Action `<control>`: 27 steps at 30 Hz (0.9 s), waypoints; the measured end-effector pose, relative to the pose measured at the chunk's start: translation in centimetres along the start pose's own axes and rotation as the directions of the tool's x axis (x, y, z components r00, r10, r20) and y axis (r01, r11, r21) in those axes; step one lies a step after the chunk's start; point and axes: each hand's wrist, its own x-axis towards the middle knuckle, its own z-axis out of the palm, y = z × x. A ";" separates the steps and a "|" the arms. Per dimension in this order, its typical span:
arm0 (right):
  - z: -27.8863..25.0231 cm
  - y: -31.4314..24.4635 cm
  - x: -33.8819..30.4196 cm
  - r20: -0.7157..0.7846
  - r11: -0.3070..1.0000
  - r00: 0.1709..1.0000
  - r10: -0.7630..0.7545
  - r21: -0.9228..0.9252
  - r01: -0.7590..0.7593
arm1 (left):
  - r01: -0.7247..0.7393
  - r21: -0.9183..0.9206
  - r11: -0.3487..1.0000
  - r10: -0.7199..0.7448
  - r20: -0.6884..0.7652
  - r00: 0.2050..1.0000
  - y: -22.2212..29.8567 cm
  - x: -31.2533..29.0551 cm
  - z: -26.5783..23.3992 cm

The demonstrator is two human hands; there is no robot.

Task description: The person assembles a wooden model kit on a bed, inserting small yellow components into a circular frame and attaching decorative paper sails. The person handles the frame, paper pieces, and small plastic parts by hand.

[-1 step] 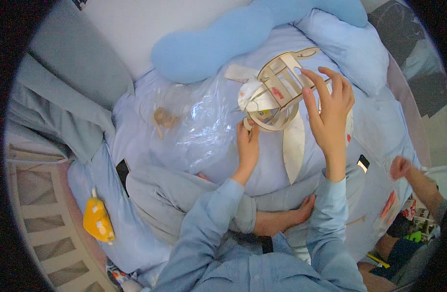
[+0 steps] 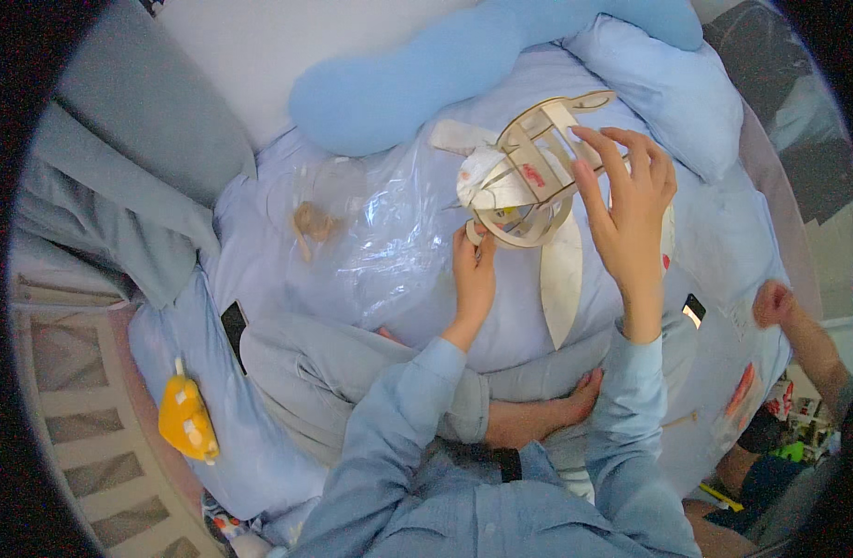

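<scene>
A light wooden frame (image 2: 536, 153), made of curved ribs and slats with a long loop at its far end, is tilted up above the bed. My left hand (image 2: 475, 284) pinches its lower curved edge between thumb and fingers. Beside the frame's right side, my right hand (image 2: 635, 200) has its fingers apart, with thumb and index fingertips close to the slats; whether they touch is unclear. White material with red marks (image 2: 482, 177) shows behind the ribs. Below the frame lies a pale leaf-shaped piece (image 2: 560, 288).
Clear plastic sheeting (image 2: 389, 270) and a small tan item (image 2: 313, 225) lie left. A blue long pillow (image 2: 398, 98) borders the back. Phones (image 2: 234, 333) (image 2: 693, 310) rest at both sides. A yellow toy (image 2: 186, 418) lies lower left. Another person's hand (image 2: 773, 303) is at right.
The wooden frame has shifted very slightly in my hands. The other person's hand at the right has moved a little down and to the right.
</scene>
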 end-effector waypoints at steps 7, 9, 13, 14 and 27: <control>0.9 -1.0 1.8 -0.073 0.991 0.995 0.061 0.124 -0.051 | 0.017 -0.167 0.986 0.004 0.124 0.992 -0.1 1.5 -0.8; 0.9 -0.9 2.4 -0.088 0.996 0.995 0.035 0.090 -0.028 | 0.035 -0.280 0.959 -0.001 0.120 0.993 0.7 1.9 -0.6; 1.4 -0.5 2.9 -0.051 0.998 0.998 -0.023 0.062 0.027 | 0.024 0.208 0.978 -0.051 0.126 0.991 2.0 2.7 -4.7; 1.6 -0.2 2.7 -0.033 0.999 0.999 -0.040 0.034 0.041 | -0.073 0.408 0.910 -0.006 0.188 0.982 2.3 2.7 -6.0; 2.1 -4.5 0.6 0.055 0.987 0.992 -0.114 0.119 0.107 | -0.184 0.868 0.460 -0.272 0.335 0.902 0.6 -2.6 -7.0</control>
